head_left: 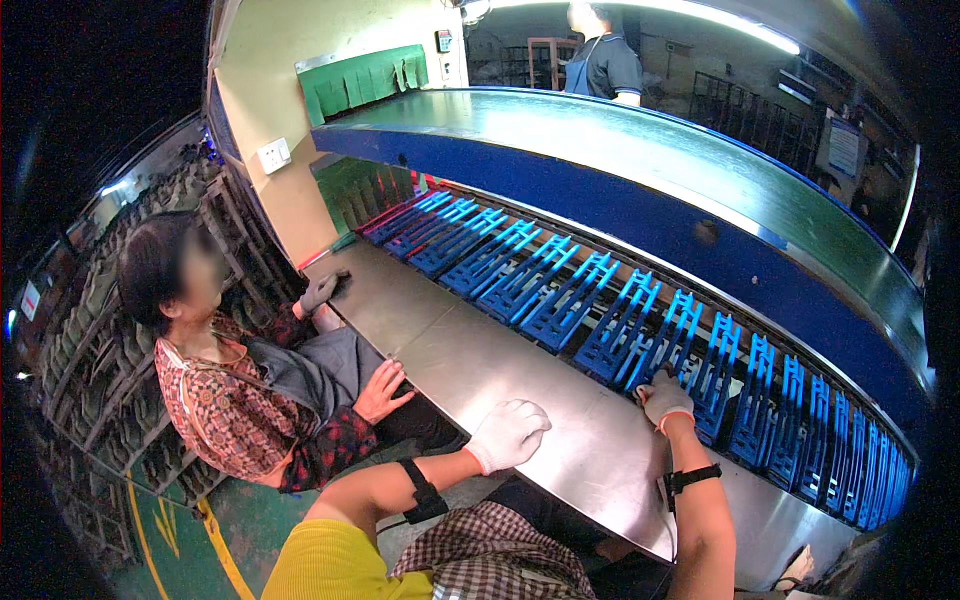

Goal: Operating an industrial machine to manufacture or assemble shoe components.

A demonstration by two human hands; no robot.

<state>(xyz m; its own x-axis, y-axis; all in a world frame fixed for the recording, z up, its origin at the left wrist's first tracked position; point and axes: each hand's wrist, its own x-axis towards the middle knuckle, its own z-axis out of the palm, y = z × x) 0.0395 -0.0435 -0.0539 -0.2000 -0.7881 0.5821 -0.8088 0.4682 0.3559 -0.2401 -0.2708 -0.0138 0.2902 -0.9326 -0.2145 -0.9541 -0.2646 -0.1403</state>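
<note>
My left hand (510,436), in a white glove, hovers at or rests on the near part of the steel worktop (460,352). Its fingers are curled in, and nothing shows in them. Farther right, my gloved right hand (668,402) reaches over the worktop's far edge to the row of blue slotted racks (625,325). Its fingers are bent and dark at the tips against one blue rack (655,350). Whatever they pinch, if anything, is too small to make out. Black straps circle both my forearms.
On the left a co-worker (235,390) sits with one gloved and one bare hand on the worktop. Above the racks runs a long blue-sided machine cover (560,170). Shelves (95,310) stand behind the co-worker. Another person (605,65) stands beyond the machine.
</note>
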